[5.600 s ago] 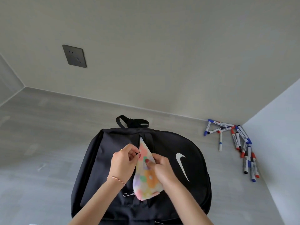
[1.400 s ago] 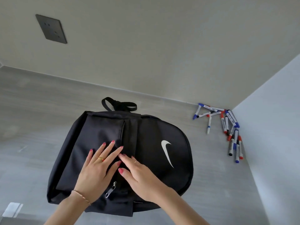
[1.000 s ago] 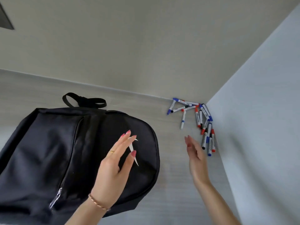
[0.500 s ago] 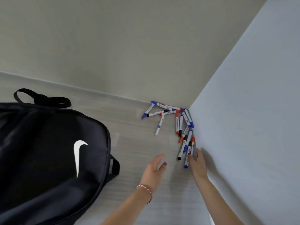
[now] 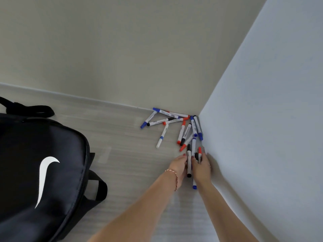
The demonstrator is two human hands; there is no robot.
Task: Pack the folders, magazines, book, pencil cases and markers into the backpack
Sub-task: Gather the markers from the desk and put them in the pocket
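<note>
The black backpack (image 5: 22, 154) with a white swoosh lies flat on the pale floor at the left, its zip shut. Several whiteboard markers (image 5: 181, 131) with blue, red and black caps lie scattered in the room's corner. My right hand (image 5: 201, 169) curls around a few markers by the right wall, red and black caps sticking out above its fingers. My left hand (image 5: 178, 165) presses against a black-capped marker (image 5: 189, 167) between the two hands; its fingertips are hidden. No folders, magazines, book or pencil cases are in view.
A grey-blue wall (image 5: 262, 119) runs close along the right of my right hand. A beige wall (image 5: 122, 58) closes the far side. The backpack's shoulder strap (image 5: 97, 187) loops out toward my left arm.
Both hands left the backpack and reached right to the corner. My right hand closed around a few markers and my left hand moved in against them. The view swung right.
</note>
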